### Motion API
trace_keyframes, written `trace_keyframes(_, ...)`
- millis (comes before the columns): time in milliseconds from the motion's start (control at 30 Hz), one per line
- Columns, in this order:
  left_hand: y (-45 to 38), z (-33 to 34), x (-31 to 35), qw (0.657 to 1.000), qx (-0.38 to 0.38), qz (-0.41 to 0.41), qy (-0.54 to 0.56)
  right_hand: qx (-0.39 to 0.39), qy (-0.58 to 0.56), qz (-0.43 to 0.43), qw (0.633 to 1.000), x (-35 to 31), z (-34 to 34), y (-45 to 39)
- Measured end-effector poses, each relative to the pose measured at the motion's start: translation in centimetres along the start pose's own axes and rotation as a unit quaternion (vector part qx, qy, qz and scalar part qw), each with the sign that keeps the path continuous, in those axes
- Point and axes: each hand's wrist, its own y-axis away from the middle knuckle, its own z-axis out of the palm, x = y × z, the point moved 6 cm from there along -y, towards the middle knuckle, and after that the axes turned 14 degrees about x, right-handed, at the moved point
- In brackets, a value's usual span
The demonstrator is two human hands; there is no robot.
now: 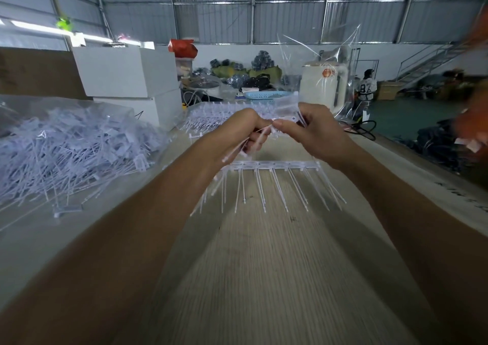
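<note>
The fingers of the left hand [243, 130] and right hand [311, 133] are curling tight, pinching thin clear plastic ties [260, 136] between them, in the air just above a comb-like strip [274, 165] lying on the wooden table [264, 265]. The ties are looking featherlight, springy and slippery, so gripping near their thicker heads seems surest; a loose pile [74, 149] is lying to the left

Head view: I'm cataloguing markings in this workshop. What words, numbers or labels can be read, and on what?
"87": back of a white shirt in the far background.
Orange label on the white machine: too blurred to read.
Dark marks along the table edge: unreadable.
</note>
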Motion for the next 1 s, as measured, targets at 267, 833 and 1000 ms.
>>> trace_keyframes(267,0.7,-1.2,1.4,0.984,0.004,0.125,-0.131,0.118,-0.049,0.141,0.982,1.2,0.7,-0.1)
trace_keyframes(833,1.3,-1.1,2.3,0.935,0.076,0.217,-0.270,-0.016,-0.311,0.315,0.897,4.0,1.3,0.9)
trace_keyframes(1000,1.5,-0.3,2.3,0.971,0.058,0.171,-0.156,-0.012,-0.309,0.287,0.907,3.9,1.0,0.8)
